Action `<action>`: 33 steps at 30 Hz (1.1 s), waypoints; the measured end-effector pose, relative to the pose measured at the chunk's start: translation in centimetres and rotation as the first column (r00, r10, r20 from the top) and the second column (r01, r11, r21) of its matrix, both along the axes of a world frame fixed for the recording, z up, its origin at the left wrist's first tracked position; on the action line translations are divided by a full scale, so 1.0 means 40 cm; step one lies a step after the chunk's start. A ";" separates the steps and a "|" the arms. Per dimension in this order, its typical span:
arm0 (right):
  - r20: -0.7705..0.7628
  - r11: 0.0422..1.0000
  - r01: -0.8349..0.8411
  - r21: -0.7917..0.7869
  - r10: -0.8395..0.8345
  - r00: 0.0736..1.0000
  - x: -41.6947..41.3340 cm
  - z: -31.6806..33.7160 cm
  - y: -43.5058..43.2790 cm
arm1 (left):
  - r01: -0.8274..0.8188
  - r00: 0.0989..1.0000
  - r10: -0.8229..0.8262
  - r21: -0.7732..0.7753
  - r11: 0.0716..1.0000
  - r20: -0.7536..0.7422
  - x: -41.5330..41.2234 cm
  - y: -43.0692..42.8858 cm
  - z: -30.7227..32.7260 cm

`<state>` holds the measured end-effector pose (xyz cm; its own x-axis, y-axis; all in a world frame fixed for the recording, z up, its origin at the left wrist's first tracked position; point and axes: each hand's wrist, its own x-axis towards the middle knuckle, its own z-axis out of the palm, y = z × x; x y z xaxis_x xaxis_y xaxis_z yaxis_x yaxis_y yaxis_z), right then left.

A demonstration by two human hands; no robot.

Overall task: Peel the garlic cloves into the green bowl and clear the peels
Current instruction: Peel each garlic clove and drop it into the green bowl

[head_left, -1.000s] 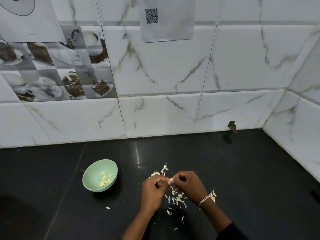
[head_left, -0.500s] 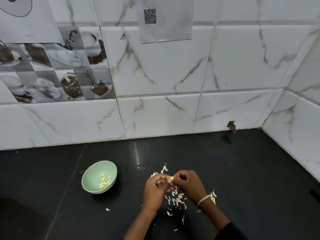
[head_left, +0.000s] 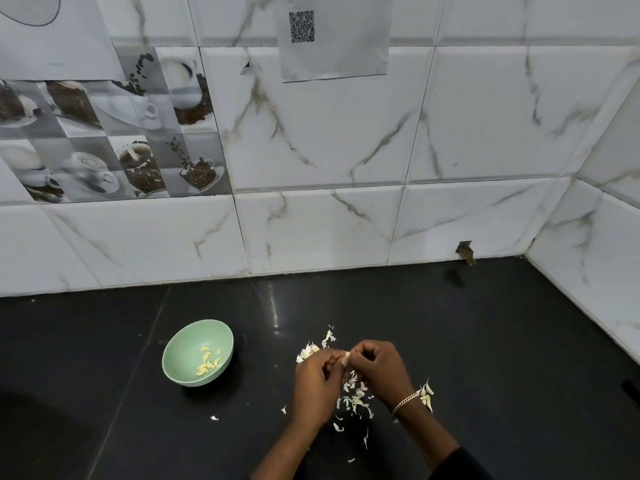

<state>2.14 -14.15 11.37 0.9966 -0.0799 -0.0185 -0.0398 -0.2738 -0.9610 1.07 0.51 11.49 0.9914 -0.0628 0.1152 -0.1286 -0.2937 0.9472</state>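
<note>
A small pale garlic clove is pinched between my left hand and my right hand, both held just above the black counter. The green bowl sits to the left of my hands and holds several peeled yellowish cloves. White garlic peels lie scattered under and around my hands. A few unpeeled cloves rest just beyond my left hand, and more lie beside my right wrist, which wears a silver bracelet.
The black counter meets a white marble-tiled wall at the back and another on the right. A stray peel lies below the bowl. A paper with a QR code hangs on the wall.
My hands stay together on the clove with only slight finger movement. The view has shifted a little.
</note>
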 end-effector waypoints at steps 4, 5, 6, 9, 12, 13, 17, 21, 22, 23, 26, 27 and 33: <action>-0.006 0.999 -0.023 0.022 0.023 1.000 0.004 -0.001 -0.005 | 0.052 0.992 -0.062 -0.095 0.994 -0.111 0.018 0.013 0.015; -0.002 0.999 -0.029 0.027 0.029 1.000 0.004 0.000 -0.005 | 0.061 0.989 -0.075 -0.110 0.992 -0.130 0.022 0.014 0.017; 0.005 0.999 -0.034 0.033 0.034 0.999 0.003 0.003 -0.004 | 0.071 0.985 -0.090 -0.123 0.990 -0.149 0.025 0.015 0.019; 0.021 0.999 -0.036 0.036 0.035 0.999 0.004 0.008 -0.001 | 0.087 0.972 -0.121 -0.173 0.981 -0.202 0.027 0.016 0.020; 0.014 0.998 -0.050 0.023 0.050 0.999 0.003 0.008 -0.001 | 0.093 0.956 -0.146 -0.210 0.973 -0.254 0.025 0.016 0.018; 0.011 0.998 -0.056 0.028 0.055 0.998 0.003 0.007 -0.002 | 0.095 0.951 -0.153 -0.216 0.972 -0.268 0.025 0.016 0.018; 0.005 0.997 -0.072 0.026 0.072 0.997 0.005 0.009 -0.004 | 0.067 0.921 -0.183 -0.321 0.945 -0.344 0.027 0.014 0.021; 0.001 0.997 -0.067 0.033 0.067 0.998 0.002 0.018 -0.004 | -0.002 0.866 -0.236 -0.475 0.880 -0.441 0.033 0.010 0.026; -0.005 0.997 -0.061 0.042 0.062 0.998 0.002 0.020 -0.008 | -0.027 0.854 -0.244 -0.508 0.861 -0.459 0.035 0.012 0.025; -0.020 0.998 -0.051 0.046 0.052 0.998 0.002 0.019 -0.014 | -0.048 0.845 -0.251 -0.535 0.844 -0.472 0.036 0.015 0.025; -0.093 1.000 -0.027 -0.008 0.026 0.995 0.009 0.007 -0.037 | -0.097 0.827 -0.253 -0.570 0.816 -0.502 0.039 0.026 0.020; -0.126 0.998 -0.026 -0.051 0.020 0.992 0.013 -0.001 -0.043 | -0.113 0.824 -0.246 -0.573 0.812 -0.511 0.038 0.029 0.017; -0.217 0.957 -0.012 -0.291 -0.054 0.975 0.033 -0.031 -0.053 | -0.168 0.844 -0.172 -0.555 0.815 -0.508 0.041 0.035 -0.004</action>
